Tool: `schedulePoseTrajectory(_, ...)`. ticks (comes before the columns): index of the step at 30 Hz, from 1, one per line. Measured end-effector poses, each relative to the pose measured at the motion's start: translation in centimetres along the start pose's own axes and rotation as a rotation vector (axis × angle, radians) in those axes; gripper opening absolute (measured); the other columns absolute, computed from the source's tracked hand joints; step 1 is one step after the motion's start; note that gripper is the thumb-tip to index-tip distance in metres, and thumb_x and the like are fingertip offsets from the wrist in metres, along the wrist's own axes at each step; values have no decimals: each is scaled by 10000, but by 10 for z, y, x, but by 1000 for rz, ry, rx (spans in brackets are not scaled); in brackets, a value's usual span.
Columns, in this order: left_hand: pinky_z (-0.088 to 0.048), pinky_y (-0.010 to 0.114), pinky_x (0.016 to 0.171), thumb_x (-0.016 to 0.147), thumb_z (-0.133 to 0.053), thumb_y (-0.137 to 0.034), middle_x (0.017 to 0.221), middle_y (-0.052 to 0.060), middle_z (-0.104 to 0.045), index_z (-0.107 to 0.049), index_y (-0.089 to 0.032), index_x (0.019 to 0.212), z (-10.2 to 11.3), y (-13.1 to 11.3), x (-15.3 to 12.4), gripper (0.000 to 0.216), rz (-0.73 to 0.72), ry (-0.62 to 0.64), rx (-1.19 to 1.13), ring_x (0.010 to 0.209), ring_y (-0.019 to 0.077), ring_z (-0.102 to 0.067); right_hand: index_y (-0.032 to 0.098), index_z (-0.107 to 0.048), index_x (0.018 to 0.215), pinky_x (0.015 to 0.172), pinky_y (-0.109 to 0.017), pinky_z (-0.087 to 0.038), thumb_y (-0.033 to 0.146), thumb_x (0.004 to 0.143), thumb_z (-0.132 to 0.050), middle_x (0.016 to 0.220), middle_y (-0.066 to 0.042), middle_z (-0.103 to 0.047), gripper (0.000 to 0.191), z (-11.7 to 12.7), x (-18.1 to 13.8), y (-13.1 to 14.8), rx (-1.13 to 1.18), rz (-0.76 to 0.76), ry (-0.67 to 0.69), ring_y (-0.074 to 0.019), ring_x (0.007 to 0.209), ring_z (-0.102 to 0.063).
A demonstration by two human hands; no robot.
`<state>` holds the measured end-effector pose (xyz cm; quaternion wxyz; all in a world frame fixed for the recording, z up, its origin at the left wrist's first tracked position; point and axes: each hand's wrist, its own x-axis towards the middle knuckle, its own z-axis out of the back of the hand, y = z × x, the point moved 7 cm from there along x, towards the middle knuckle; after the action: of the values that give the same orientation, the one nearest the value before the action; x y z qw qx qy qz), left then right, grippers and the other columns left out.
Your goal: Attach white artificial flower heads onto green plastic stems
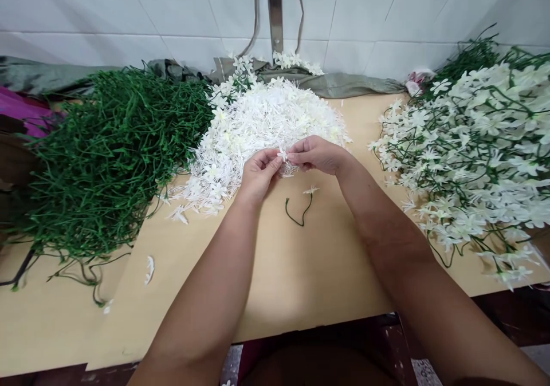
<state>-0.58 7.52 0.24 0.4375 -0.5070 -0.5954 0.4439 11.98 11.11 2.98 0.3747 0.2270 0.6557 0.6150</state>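
My left hand (260,174) and my right hand (317,154) meet at the front edge of a heap of white artificial petals (275,111). Between the fingertips of both is a small white artificial flower (282,155), pinched from either side. Fingers cover part of it. Just in front of my hands, a single green stem (296,223) lies bent on the table with a white bloom (311,190) at one end.
Green plastic stems (124,145) form a big pile at left. Stemmed white flowers (481,140) are heaped at right. A loose white piece (149,270) lies on the tan tabletop (318,277). Behind stand a tiled wall (184,8) and a metal post (275,14).
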Motion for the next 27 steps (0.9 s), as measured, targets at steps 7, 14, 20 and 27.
schedulePoseTrajectory(7, -399, 223, 497, 731, -817, -378, 614, -32, -603, -544, -206, 721, 9, -2, 0, 323, -28, -91, 51, 518, 82, -498, 148, -629, 701, 558, -244, -362, 41, 768, -692, 603, 16, -575, 141, 18, -12, 24, -144, 136, -258, -78, 557, -447)
schedulePoseTrajectory(14, -424, 215, 513, 663, -868, -420, 573, -28, -607, -582, -200, 684, 9, -3, 1, 361, -85, -97, 93, 523, 83, -509, 154, -622, 708, 736, -299, -401, 28, 792, -584, 754, -20, -603, 155, -3, -22, 46, -647, 365, -421, -140, 735, -526)
schedulePoseTrajectory(20, -437, 200, 526, 655, -885, -387, 576, -21, -625, -595, -189, 682, 10, 3, 4, 352, -85, -96, 36, 540, 82, -547, 176, -537, 812, 731, -312, -369, 22, 760, -559, 821, -33, -609, 163, -12, -12, 32, -879, 425, -463, -165, 771, -520)
schedulePoseTrajectory(27, -445, 199, 559, 657, -886, -361, 595, -22, -622, -599, -177, 689, 11, 6, 6, 342, -88, -89, 13, 561, 81, -561, 211, -424, 783, 725, -309, -361, 38, 741, -529, 815, -32, -583, 206, -12, -10, 31, -888, 512, -453, -173, 781, -514)
